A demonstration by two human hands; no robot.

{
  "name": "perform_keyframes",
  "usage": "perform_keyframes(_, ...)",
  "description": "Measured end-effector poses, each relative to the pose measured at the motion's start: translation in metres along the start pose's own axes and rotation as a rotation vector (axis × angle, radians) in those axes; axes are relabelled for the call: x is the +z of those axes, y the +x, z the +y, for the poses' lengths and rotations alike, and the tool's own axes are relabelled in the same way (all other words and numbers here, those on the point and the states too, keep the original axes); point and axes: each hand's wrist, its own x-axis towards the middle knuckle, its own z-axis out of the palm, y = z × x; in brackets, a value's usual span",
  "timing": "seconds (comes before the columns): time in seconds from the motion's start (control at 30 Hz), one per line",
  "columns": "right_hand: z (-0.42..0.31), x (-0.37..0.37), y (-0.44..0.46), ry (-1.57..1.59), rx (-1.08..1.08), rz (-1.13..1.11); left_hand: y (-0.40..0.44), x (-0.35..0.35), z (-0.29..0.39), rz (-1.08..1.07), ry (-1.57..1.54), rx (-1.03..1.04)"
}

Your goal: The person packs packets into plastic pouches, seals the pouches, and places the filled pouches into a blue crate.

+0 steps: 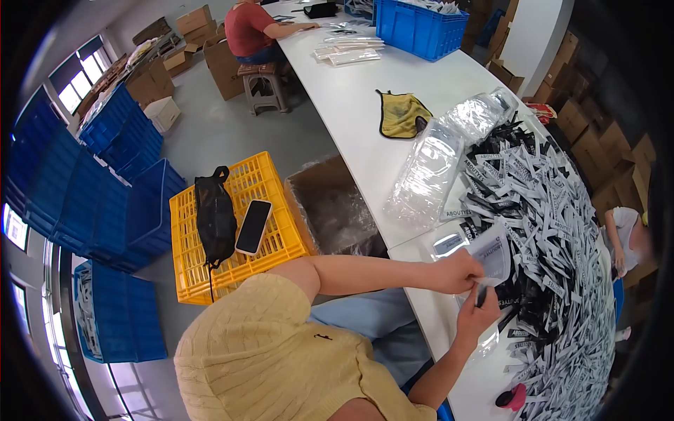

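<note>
My left hand [456, 272] pinches the edge of a clear plastic bag [493, 254] with grey print on it. Close below, my right hand [479, 312] is closed at the bag's near end, with a small dark item [481, 295] showing between its fingers; its kind is not clear. Just beyond both hands spreads a large heap of slim black and white printed packets [547, 231], several reading "ABOUTYES". Another printed pouch [449, 243] lies on the table beside my left hand. Stacks of clear plastic bags [428, 168] rest farther up the table.
A yellow cloth [404, 114] and a blue crate [421, 31] are on the white table [337, 91]. A pink and black object [512, 398] lies near its edge. Left stand a yellow crate [184, 231] bearing a phone [254, 226] and black pouch [214, 217]. Other people sit nearby.
</note>
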Motion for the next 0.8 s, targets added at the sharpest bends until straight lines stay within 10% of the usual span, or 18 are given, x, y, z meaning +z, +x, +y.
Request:
perform_keyframes(0.3,-0.028,-0.004,0.006,-0.012,0.095,-0.028,0.017,-0.012,-0.010,-0.040,0.007,-0.111)
perform_keyframes(0.5,-0.003,0.000,0.009,0.053,0.194,0.153,0.025,-0.017,0.008,0.214,0.390,0.358)
perform_keyframes(0.63,-0.020,0.003,0.009,0.030,0.100,0.201,0.030,-0.013,0.012,0.242,0.428,0.268)
perform_keyframes(0.8,0.003,0.012,-0.008,0.066,0.208,-0.108,0.022,-0.003,0.011,0.267,0.429,0.321)
